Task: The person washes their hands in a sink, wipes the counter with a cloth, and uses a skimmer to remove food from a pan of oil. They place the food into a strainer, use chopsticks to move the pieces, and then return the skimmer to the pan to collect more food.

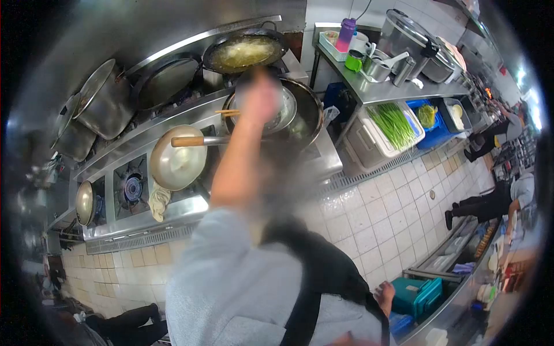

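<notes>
My left hand (261, 102), smeared by motion, reaches over the large wok (314, 112) on the stove. I cannot tell what it holds. Under and beside it sits a metal strainer (287, 114), and a pair of chopsticks (227, 113) sticks out left of my wrist. Behind my forearm runs a wooden-handled metal tool (187, 141), its handle overlapping a shallow pan (173, 161). Just beyond the hand, pale food bubbles in oil in a black wok (245, 52). My right hand (385, 295) hangs low by my side, fingers loosely apart, nearest a teal bin (412, 297).
Large pots (107, 101) and an empty wok (167, 83) line the stove's back. A burner (133, 187) and a cloth (160, 202) are at left. A steel table (375, 89) bears a rice cooker and cups, with green onions (395, 127) below. Several people are nearby.
</notes>
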`<action>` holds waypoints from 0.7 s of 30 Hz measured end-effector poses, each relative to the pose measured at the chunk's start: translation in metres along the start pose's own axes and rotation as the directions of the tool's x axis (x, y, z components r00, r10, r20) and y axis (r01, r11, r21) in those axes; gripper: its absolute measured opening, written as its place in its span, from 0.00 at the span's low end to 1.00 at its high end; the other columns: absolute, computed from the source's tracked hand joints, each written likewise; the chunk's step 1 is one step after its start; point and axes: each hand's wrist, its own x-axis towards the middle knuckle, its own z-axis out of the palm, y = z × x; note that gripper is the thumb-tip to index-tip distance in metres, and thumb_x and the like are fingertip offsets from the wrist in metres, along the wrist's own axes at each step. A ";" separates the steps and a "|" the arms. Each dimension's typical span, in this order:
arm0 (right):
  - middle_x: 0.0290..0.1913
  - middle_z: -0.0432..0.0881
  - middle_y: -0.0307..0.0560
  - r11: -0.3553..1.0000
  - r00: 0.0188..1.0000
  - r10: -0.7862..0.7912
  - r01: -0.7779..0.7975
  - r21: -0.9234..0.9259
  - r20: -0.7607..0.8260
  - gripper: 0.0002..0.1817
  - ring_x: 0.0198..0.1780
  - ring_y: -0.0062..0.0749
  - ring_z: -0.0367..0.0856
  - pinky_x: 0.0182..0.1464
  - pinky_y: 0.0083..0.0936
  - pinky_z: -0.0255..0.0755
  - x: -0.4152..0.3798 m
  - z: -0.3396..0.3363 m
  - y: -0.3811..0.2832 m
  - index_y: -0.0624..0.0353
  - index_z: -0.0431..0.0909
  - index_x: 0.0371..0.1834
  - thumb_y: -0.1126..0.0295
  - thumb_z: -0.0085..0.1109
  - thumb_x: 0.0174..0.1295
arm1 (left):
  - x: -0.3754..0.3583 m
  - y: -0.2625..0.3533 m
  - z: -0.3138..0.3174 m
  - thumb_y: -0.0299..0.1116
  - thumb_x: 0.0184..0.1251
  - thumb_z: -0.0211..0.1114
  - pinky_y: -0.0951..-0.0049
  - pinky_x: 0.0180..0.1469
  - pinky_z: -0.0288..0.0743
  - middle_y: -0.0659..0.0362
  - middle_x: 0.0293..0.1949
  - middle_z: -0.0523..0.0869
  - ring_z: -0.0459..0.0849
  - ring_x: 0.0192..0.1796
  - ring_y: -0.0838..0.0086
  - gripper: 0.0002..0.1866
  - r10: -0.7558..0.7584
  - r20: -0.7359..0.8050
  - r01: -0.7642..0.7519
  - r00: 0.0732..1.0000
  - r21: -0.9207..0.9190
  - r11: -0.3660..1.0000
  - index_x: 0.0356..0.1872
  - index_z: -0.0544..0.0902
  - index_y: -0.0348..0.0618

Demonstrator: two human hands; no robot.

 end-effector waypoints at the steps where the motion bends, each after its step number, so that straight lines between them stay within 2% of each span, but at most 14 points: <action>1: 0.39 0.76 0.43 0.998 0.998 -0.044 0.046 0.042 -0.039 0.18 0.30 0.36 0.75 0.27 0.34 0.69 0.017 0.002 -0.017 0.54 0.69 0.54 0.68 0.53 0.59 | -0.004 -0.003 0.001 0.38 0.73 0.46 0.80 0.14 0.49 0.68 0.19 0.67 0.59 0.15 0.82 0.10 0.009 -0.002 -0.009 1.000 0.000 1.000 0.29 0.65 0.51; 3: 0.41 0.76 0.43 0.996 0.996 -0.084 0.084 0.013 -0.021 0.19 0.31 0.35 0.76 0.27 0.34 0.70 0.034 0.020 -0.046 0.53 0.69 0.55 0.67 0.53 0.60 | -0.015 -0.007 0.000 0.38 0.73 0.47 0.80 0.14 0.49 0.68 0.19 0.66 0.60 0.15 0.82 0.10 0.024 0.068 -0.024 0.997 0.001 1.000 0.29 0.66 0.51; 5: 0.43 0.77 0.43 0.993 0.993 -0.116 0.116 -0.025 -0.007 0.20 0.32 0.35 0.77 0.27 0.35 0.70 0.040 0.035 -0.057 0.52 0.68 0.57 0.66 0.53 0.60 | -0.033 -0.009 0.010 0.37 0.72 0.48 0.80 0.14 0.50 0.68 0.20 0.67 0.60 0.15 0.82 0.09 0.055 -0.006 -0.055 0.998 0.039 0.998 0.30 0.66 0.50; 7: 0.43 0.78 0.44 0.989 0.986 0.002 0.022 -0.146 0.165 0.22 0.35 0.38 0.79 0.29 0.37 0.72 0.054 0.060 -0.060 0.53 0.68 0.59 0.68 0.54 0.59 | -0.043 -0.010 0.017 0.39 0.73 0.49 0.79 0.12 0.51 0.69 0.17 0.66 0.62 0.14 0.83 0.13 0.040 -0.016 -0.039 0.999 0.093 0.995 0.26 0.69 0.51; 9: 0.37 0.81 0.43 0.906 0.982 -0.006 0.084 -0.415 0.186 0.16 0.36 0.38 0.80 0.34 0.35 0.74 -0.012 0.106 -0.097 0.54 0.76 0.50 0.68 0.54 0.58 | -0.047 -0.009 0.023 0.39 0.72 0.50 0.80 0.12 0.51 0.69 0.18 0.67 0.61 0.13 0.83 0.11 0.043 -0.053 -0.039 0.998 0.073 0.997 0.28 0.70 0.50; 11: 0.30 0.81 0.42 0.694 0.913 -0.168 0.377 -0.613 0.371 0.08 0.34 0.36 0.81 0.35 0.31 0.75 0.154 0.077 0.030 0.57 0.82 0.37 0.69 0.55 0.57 | -0.051 -0.012 0.023 0.39 0.72 0.51 0.81 0.13 0.52 0.69 0.18 0.68 0.62 0.13 0.83 0.09 0.072 -0.034 -0.070 0.997 0.059 0.996 0.31 0.71 0.50; 12: 0.30 0.81 0.42 0.591 0.884 -0.152 0.440 -0.676 0.442 0.08 0.34 0.36 0.81 0.35 0.30 0.75 0.154 0.081 0.031 0.57 0.82 0.36 0.69 0.55 0.57 | -0.050 -0.014 0.020 0.39 0.71 0.52 0.82 0.13 0.53 0.69 0.19 0.69 0.62 0.14 0.83 0.07 0.078 -0.017 -0.077 0.997 0.049 0.996 0.34 0.71 0.50; 18: 0.29 0.81 0.41 0.390 0.759 -0.064 0.617 -0.684 0.648 0.07 0.34 0.35 0.81 0.35 0.28 0.75 0.205 0.093 -0.014 0.58 0.82 0.32 0.69 0.55 0.56 | -0.041 -0.016 0.024 0.38 0.69 0.56 0.83 0.14 0.53 0.69 0.21 0.71 0.64 0.16 0.83 0.06 0.054 -0.132 -0.038 0.990 0.121 0.992 0.36 0.71 0.50; 20: 0.28 0.82 0.41 0.286 0.665 -0.078 0.729 -0.622 0.743 0.07 0.33 0.34 0.81 0.35 0.28 0.75 0.247 0.094 -0.036 0.58 0.82 0.30 0.69 0.55 0.56 | -0.035 -0.017 0.025 0.40 0.69 0.56 0.82 0.15 0.54 0.67 0.22 0.72 0.64 0.16 0.82 0.08 0.082 -0.153 -0.059 0.985 0.150 0.987 0.35 0.69 0.51; 21: 0.28 0.82 0.41 0.160 0.558 -0.100 0.826 -0.540 0.824 0.07 0.33 0.34 0.81 0.35 0.27 0.75 0.276 0.092 -0.049 0.58 0.82 0.30 0.69 0.55 0.56 | -0.037 -0.020 0.029 0.42 0.69 0.56 0.80 0.15 0.54 0.66 0.22 0.73 0.64 0.16 0.81 0.10 0.092 -0.161 -0.062 0.983 0.185 0.981 0.35 0.67 0.51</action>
